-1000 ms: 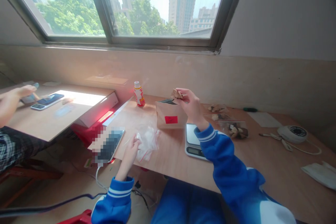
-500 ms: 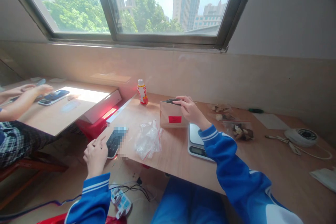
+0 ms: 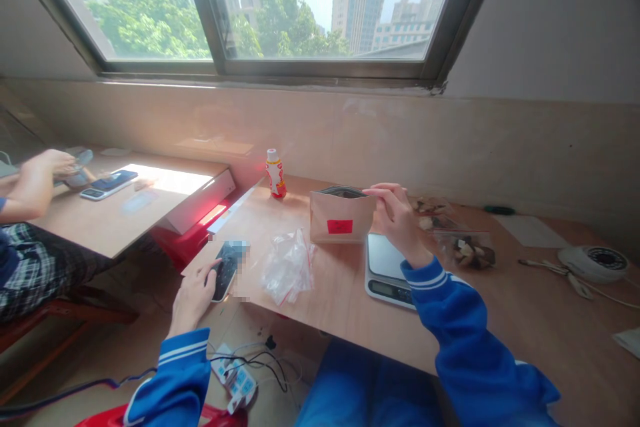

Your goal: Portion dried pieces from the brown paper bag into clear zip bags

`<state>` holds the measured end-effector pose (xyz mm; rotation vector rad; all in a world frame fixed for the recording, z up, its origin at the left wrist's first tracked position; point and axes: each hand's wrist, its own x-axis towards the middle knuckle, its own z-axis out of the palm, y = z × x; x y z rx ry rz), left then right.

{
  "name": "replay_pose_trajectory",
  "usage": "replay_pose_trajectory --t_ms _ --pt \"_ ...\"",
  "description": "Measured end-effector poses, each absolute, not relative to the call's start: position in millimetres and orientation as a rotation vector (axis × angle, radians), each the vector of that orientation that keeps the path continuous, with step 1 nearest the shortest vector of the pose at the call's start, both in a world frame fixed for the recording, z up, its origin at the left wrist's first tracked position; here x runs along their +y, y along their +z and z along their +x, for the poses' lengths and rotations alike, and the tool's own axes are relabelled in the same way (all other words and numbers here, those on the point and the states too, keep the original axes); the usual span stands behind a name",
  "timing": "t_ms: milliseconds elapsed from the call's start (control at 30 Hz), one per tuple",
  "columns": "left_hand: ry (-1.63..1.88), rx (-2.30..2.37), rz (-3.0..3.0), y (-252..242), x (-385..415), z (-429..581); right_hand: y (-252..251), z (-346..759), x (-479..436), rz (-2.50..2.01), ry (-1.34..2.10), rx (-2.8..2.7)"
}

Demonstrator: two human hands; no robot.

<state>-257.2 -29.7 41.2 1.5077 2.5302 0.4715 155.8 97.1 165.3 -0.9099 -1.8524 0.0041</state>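
Note:
My left hand (image 3: 194,293) rests at the near left edge of the table, its fingers stretched over a dark smartphone (image 3: 226,275) and touching the screen. Part of the phone picture is blurred into blocks. My right hand (image 3: 397,217) pinches the upper right corner of a tan paper pouch (image 3: 320,217) with a red label. The pouch stands upright with its mouth open and a dark inside; its contents cannot be made out. Under my right forearm lies a white kitchen scale (image 3: 381,260), partly covered by the sleeve. Clear zip bags (image 3: 287,267) lie in a heap between phone and pouch.
A red and white bottle (image 3: 275,177) stands at the back. To the right are bags of dried pieces (image 3: 470,250), white paper (image 3: 525,231), and a white dome camera (image 3: 593,263) with cable. A power strip (image 3: 235,373) lies below. Another person's hands (image 3: 55,163) work at the left table.
My right hand has moved right along the pouch's rim to its corner, and the mouth shows wider. My left fingers have reached further onto the phone. The view has shifted slightly.

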Motion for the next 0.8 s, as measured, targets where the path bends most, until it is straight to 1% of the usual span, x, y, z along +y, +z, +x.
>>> replay_pose_trajectory --t_ms 233,367,467,567,733,800 --pt "0.429 2.544 1.587 35.3 -29.7 -264.2 162.3 177.6 86.4 -0.973 -0.010 -1.782" --pt "0.506 2.537 1.830 30.3 -31.0 -264.1 159.5 186.1 82.3 -0.998 -0.044 -1.746" --pt "0.459 2.520 1.953 26.4 -30.1 -262.0 156.3 189.7 79.3 -1.017 -0.051 -1.730" --pt "0.388 2.525 1.987 25.3 -30.1 -260.8 153.2 193.1 76.3 -1.032 -0.032 -1.721" --pt "0.466 2.534 2.029 27.4 -36.8 -260.7 149.4 199.5 73.1 -1.060 -0.011 -1.695" --pt "0.439 2.542 2.023 27.8 -39.8 -259.4 148.9 200.9 72.6 -1.063 -0.019 -1.692"
